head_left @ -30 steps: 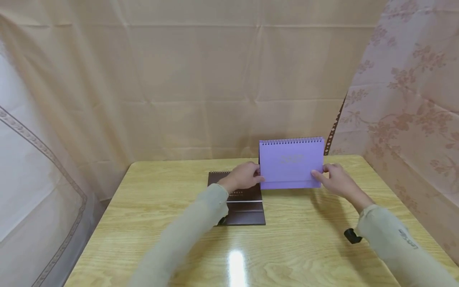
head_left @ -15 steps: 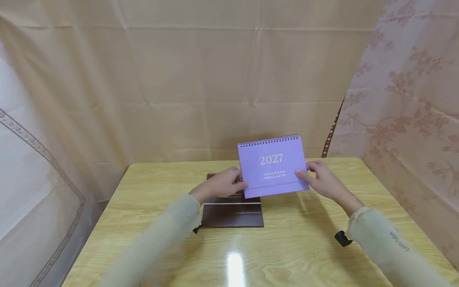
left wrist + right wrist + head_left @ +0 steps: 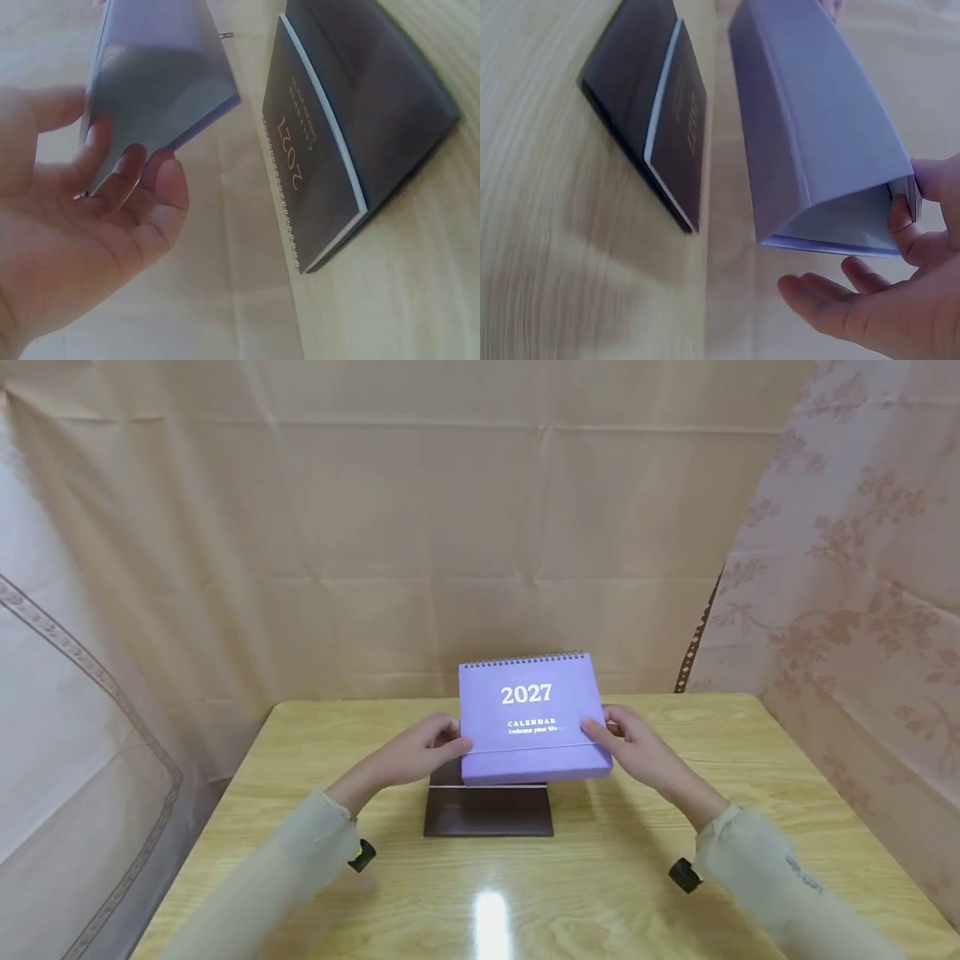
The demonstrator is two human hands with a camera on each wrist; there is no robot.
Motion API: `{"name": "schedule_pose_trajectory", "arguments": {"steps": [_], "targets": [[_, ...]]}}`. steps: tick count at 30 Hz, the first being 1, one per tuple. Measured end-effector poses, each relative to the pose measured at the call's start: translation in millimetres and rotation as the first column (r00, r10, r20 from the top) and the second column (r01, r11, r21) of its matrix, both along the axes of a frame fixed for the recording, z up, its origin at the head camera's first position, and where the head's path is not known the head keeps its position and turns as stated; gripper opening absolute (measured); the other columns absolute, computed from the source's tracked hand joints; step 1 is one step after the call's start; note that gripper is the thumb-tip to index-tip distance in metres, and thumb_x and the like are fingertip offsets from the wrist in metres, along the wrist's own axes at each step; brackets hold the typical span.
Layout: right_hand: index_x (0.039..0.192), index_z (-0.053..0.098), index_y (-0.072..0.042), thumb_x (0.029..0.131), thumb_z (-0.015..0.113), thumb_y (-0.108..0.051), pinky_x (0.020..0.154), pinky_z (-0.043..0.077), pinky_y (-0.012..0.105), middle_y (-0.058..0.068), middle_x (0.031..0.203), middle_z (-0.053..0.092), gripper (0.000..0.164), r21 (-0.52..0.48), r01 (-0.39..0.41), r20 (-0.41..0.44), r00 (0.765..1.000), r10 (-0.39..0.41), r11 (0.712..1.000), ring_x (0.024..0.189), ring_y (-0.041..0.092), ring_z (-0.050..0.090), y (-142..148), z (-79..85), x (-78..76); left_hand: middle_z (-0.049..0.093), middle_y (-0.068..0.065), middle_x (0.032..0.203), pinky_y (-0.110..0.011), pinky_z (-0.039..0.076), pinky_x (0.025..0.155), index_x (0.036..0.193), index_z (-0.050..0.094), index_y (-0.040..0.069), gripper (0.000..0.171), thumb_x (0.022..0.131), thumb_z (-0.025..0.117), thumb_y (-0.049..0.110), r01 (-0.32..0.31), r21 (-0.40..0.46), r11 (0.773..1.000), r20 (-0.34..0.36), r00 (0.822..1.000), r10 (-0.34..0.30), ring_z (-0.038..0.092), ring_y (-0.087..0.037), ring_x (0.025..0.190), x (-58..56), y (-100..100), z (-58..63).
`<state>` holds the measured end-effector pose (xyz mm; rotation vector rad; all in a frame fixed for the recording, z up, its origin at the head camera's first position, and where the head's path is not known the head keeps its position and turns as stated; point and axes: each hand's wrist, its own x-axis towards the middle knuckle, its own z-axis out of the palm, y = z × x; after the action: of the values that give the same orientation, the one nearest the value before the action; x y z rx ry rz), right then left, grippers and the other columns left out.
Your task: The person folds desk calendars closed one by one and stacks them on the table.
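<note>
Between both hands a purple desk calendar [image 3: 531, 714] is held up, its wire binding along the top and "2027" on its cover. My left hand [image 3: 408, 750] pinches its left edge, thumb in front. On the opposite edge, my right hand [image 3: 637, 747] pinches with the thumb on the cover and the index finger behind. The wrist views show the purple calendar's stand folded out, its side hollow. Below it a dark brown desk calendar [image 3: 300, 127] lies on the table, mostly covered by the purple one in the head view; its lower flap [image 3: 487, 812] shows.
The light wood table [image 3: 300, 852] reaches back to a beige cloth [image 3: 405, 543]. Flowered cloth [image 3: 862, 568] hangs at the right and white cloth [image 3: 67, 710] at the left. Black wrist devices [image 3: 685, 875] stick out under the sleeves.
Both hands have carried the purple calendar left, from beside the brown calendar to over it. Its cover has tipped back, so the gold lettering now reads plainly. The brown calendar stays in place.
</note>
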<state>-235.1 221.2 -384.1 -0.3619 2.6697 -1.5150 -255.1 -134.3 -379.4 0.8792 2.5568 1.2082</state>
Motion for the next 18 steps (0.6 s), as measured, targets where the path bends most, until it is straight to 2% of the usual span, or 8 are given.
{"name": "schedule_pose_trajectory", "arguments": {"steps": [3,6,14,18], "targets": [[0.122,0.056,-0.001,0.104,0.057,-0.045,0.090,0.048,0.038,0.020,0.122,0.060,0.048,-0.056,-0.007,0.072,0.997,0.012,0.998,0.096,0.025,0.066,-8,-0.7,-1.4,0.058,-0.003,0.108,-0.040,0.046,0.088,0.108,0.058,0.012,0.024,0.105,0.057,0.036,-0.083,0.033,0.996,0.038,0.996,0.082,0.054,-0.021,0.102,5.3,-6,-0.5],[0.124,0.053,-0.001,0.104,0.055,-0.047,0.085,0.051,0.034,0.020,0.115,0.063,0.050,-0.109,-0.007,0.130,0.991,0.021,0.994,0.091,0.021,0.067,-17,-2.4,-2.1,0.058,-0.005,0.118,-0.044,0.048,0.092,0.115,0.058,0.012,0.026,0.106,0.055,0.036,-0.133,0.079,0.988,0.071,0.989,0.127,0.055,-0.024,0.111,12.2,-12,-3.6],[0.129,0.045,0.002,0.107,0.048,-0.046,0.084,0.055,0.037,0.023,0.121,0.057,0.053,-0.206,-0.048,0.228,0.969,0.096,0.977,0.098,0.024,0.065,-34,-4.7,-1.1,0.042,-0.018,0.134,-0.057,0.053,0.090,0.126,0.054,0.005,0.033,0.110,0.044,0.032,-0.185,0.193,0.963,0.146,0.976,0.159,0.053,-0.033,0.117,20.4,-20,-13.1],[0.130,0.044,0.001,0.107,0.047,-0.048,0.084,0.054,0.038,0.022,0.121,0.059,0.055,-0.231,-0.044,0.257,0.961,0.105,0.972,0.100,0.024,0.064,-39,-4.0,-0.1,0.034,-0.020,0.139,-0.057,0.055,0.089,0.131,0.049,0.002,0.039,0.111,0.039,0.035,-0.204,0.236,0.950,0.221,0.963,0.152,0.046,-0.039,0.125,23.4,-21,-11.2]]}}
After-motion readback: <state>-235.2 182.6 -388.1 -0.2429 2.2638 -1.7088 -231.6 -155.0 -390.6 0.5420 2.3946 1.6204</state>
